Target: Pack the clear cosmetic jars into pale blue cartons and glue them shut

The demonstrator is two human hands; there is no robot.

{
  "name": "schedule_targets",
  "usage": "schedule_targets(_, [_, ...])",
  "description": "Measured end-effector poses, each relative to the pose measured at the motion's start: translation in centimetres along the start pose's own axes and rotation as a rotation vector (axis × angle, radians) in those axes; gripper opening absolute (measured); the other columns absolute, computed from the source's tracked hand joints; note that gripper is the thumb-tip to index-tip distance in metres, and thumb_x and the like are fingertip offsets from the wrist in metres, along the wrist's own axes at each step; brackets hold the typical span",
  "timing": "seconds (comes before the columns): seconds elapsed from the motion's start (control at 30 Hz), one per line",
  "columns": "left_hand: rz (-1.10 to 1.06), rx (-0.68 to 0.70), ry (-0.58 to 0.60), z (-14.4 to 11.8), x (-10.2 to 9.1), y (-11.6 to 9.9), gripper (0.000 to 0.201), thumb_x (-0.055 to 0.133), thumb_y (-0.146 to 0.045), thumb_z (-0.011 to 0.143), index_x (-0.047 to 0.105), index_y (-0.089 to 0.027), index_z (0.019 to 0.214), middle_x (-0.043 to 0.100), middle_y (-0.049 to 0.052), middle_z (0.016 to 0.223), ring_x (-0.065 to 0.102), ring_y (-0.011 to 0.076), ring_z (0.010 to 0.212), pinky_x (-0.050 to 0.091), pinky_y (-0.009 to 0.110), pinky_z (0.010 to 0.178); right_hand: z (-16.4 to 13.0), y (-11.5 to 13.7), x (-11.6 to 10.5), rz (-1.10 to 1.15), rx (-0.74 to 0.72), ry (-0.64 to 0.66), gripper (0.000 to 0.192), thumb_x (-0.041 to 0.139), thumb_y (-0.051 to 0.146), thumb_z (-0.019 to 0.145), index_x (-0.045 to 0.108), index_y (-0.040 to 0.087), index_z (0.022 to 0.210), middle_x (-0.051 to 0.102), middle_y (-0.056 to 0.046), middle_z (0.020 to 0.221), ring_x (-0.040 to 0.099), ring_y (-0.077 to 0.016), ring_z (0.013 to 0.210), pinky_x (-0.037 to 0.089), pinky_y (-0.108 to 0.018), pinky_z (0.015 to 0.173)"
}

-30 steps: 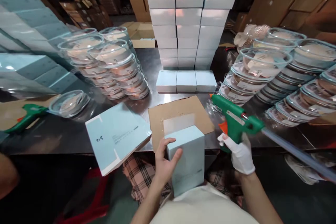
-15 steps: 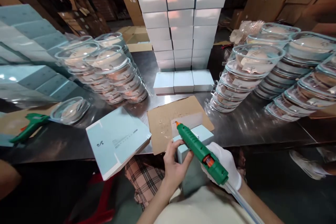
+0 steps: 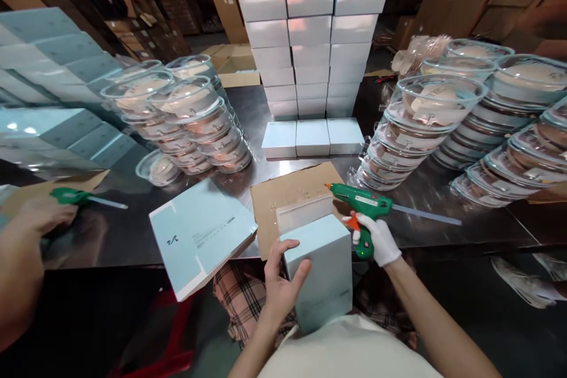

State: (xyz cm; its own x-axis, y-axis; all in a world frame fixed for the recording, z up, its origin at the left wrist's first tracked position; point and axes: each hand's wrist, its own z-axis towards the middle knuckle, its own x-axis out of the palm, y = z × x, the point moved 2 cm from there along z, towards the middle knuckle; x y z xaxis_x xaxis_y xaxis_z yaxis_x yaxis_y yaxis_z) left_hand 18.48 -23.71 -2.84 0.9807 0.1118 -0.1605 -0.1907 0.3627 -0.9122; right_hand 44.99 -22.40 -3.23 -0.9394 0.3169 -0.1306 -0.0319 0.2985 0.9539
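Note:
Tilted against the table edge in front of my body is a light-blue box (image 3: 325,274), its white end flap (image 3: 305,214) lying over a cardboard sheet (image 3: 266,201). My left hand (image 3: 283,280) grips the box's left side, thumb on the front face and fingers along the top edge. In a white glove, my right hand (image 3: 376,239) is closed round the handle of a green hot glue gun (image 3: 361,198). The gun's orange nozzle points left, just above the flap's right end, and a clear glue stick (image 3: 427,214) sticks out of its back.
Another light-blue box (image 3: 201,236) lies to the left. White boxes (image 3: 310,71) stand stacked at the back, with stacks of clear round containers (image 3: 425,130) on both sides. At far left, a co-worker's hand (image 3: 48,212) holds another green glue gun (image 3: 71,195).
My right hand has swung the glue gun to the right, off the flap, uncovering the box. At left, a co-worker's hand has come in and taken hold of the other glue gun.

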Motion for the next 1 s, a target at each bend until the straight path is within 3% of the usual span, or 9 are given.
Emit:
schedule_targets(0.17, [-0.097,-0.001,0.025,0.4,0.0,-0.3,0.033,0.080,-0.050,0.086,0.072,-0.023,0.103,0.072,0.005,0.100,0.070,0.0212,0.090,0.055,0.029,0.077,1.7,1.8,-2.2,-0.122,0.085,-0.044,0.049,0.066,0.062,0.085,0.074,0.016,0.070,0.076,-0.015,0.069,0.075,-0.0285,0.068,0.058,-0.034,0.058])
schedule_targets(0.27, [-0.114,-0.020,0.052,0.5,0.3,-0.1,0.035,0.080,-0.052,0.086,0.072,-0.023,0.103,0.073,0.005,0.099,0.070,0.0215,0.089,0.054,0.029,0.077,0.3,4.1,-2.8,-0.164,-0.028,-0.078,0.034,0.080,0.053,0.077,0.079,0.020,0.087,0.082,-0.012,0.098,0.076,-0.0305,0.099,0.061,-0.034,0.078])
schedule_targets(0.33, [-0.122,-0.029,0.085,0.5,0.7,0.0,0.038,0.079,-0.056,0.085,0.072,-0.023,0.102,0.073,0.006,0.101,0.071,0.0243,0.096,0.055,0.032,0.081,-0.5,5.3,-1.3,-0.110,-0.117,0.084,0.044,0.083,0.052,0.076,0.080,0.021,0.107,0.080,-0.010,0.115,0.073,-0.0303,0.110,0.060,-0.038,0.092])
schedule_targets(0.4, [-0.119,-0.045,0.089,0.4,1.1,0.0,0.044,0.078,-0.063,0.083,0.072,-0.023,0.098,0.072,0.012,0.117,0.068,0.0312,0.116,0.055,0.038,0.091,-0.8,5.9,1.0,0.011,-0.132,0.298,0.055,0.085,0.052,0.073,0.078,0.016,0.115,0.080,-0.012,0.116,0.074,-0.0304,0.107,0.059,-0.043,0.096])
schedule_targets(0.5, [-0.182,-0.125,0.046,0.2,1.8,0.4,0.050,0.078,-0.068,0.080,0.067,-0.023,0.100,0.062,0.016,0.141,0.059,0.0367,0.135,0.053,0.044,0.100,-0.7,6.0,2.6,0.162,-0.116,0.374,0.058,0.088,0.055,0.070,0.078,0.015,0.110,0.080,-0.011,0.107,0.076,-0.0281,0.097,0.060,-0.044,0.094])
schedule_targets(0.6, [-0.359,-0.192,-0.013,0.3,1.8,1.3,0.060,0.080,-0.063,0.080,0.052,-0.029,0.121,0.066,0.011,0.127,0.069,0.0312,0.120,0.056,0.043,0.096,-1.1,6.1,1.9,0.052,-0.302,0.502,0.061,0.081,0.072,0.075,0.079,0.018,0.104,0.076,-0.015,0.124,0.073,-0.0301,0.113,0.057,-0.047,0.101])
schedule_targets(0.7, [-0.398,-0.137,-0.013,0.7,1.3,1.9,0.061,0.078,-0.062,0.083,0.047,-0.031,0.125,0.065,0.006,0.113,0.071,0.0272,0.112,0.056,0.044,0.098,-2.2,6.5,0.8,-0.145,-0.566,0.706,0.074,0.080,0.078,0.071,0.076,0.023,0.120,0.063,-0.017,0.147,0.063,-0.0326,0.133,0.049,-0.052,0.111])
schedule_targets(0.87, [-0.291,-0.051,0.086,1.3,0.8,1.8,0.043,0.073,-0.064,0.087,0.066,-0.022,0.085,0.062,0.008,0.106,0.067,0.0267,0.109,0.054,0.042,0.096,-2.9,7.1,1.0,-0.340,-0.786,0.706,0.036,0.077,0.036,0.089,0.077,0.026,0.123,0.071,-0.012,0.129,0.068,-0.0223,0.118,0.054,-0.042,0.107])
schedule_targets(1.0, [-0.299,-0.056,0.094,1.5,0.5,1.4,0.040,0.076,-0.060,0.087,0.069,-0.021,0.082,0.063,0.007,0.105,0.066,0.0254,0.107,0.054,0.040,0.096,-2.9,6.1,0.8,-0.300,-0.791,0.699,0.034,0.079,0.033,0.088,0.078,0.028,0.122,0.068,-0.011,0.133,0.066,-0.0234,0.125,0.051,-0.043,0.111])
